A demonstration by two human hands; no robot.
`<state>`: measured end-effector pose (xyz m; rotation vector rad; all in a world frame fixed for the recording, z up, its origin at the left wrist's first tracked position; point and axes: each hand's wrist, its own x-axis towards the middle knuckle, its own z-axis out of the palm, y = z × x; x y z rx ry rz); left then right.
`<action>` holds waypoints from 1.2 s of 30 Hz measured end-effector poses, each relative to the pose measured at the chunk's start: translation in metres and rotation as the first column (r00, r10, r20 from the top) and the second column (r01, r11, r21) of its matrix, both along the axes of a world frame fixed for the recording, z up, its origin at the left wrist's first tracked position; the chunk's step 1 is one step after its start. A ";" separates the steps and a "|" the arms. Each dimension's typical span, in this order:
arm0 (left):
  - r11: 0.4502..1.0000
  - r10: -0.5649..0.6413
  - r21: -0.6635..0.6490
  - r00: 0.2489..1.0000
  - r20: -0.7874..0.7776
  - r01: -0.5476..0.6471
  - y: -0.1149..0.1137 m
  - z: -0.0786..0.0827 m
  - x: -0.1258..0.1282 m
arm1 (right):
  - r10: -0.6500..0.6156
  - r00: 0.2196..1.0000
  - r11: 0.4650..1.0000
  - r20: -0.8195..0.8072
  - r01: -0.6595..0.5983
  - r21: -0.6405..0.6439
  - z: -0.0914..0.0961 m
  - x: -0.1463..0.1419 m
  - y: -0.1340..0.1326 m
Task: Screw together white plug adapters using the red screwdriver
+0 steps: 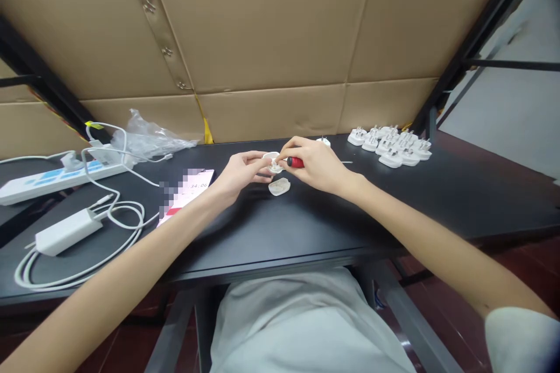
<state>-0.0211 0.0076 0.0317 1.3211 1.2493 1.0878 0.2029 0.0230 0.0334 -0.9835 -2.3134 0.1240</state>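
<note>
My left hand (242,173) is closed around the edge of an opened white plug housing (275,164), its inside facing up. In my right hand (317,166) lies a screwdriver (294,162); its red handle end sticks out toward the left, and a thin shaft shows beyond the hand on the right. The right thumb and fingertips meet at the inside of the housing; any small part between them is too small to make out. Just below, a loose white plug cover (279,187) rests on the black table. Another white plug (323,141) stands behind my right hand, partly hidden.
Several white plugs (392,144) are grouped at the back right, prongs up. On the left are a power strip (56,177), a white charger (67,233) with coiled cable, a clear plastic bag (151,135) and a phone (188,192) with its screen lit. A cardboard-like panel (280,28) rises behind the table.
</note>
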 end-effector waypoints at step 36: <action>0.977 0.209 0.068 0.971 -0.118 -0.202 0.005 0.001 -0.005 | -0.169 0.917 0.935 0.362 0.265 -0.237 0.000 -0.051 -0.002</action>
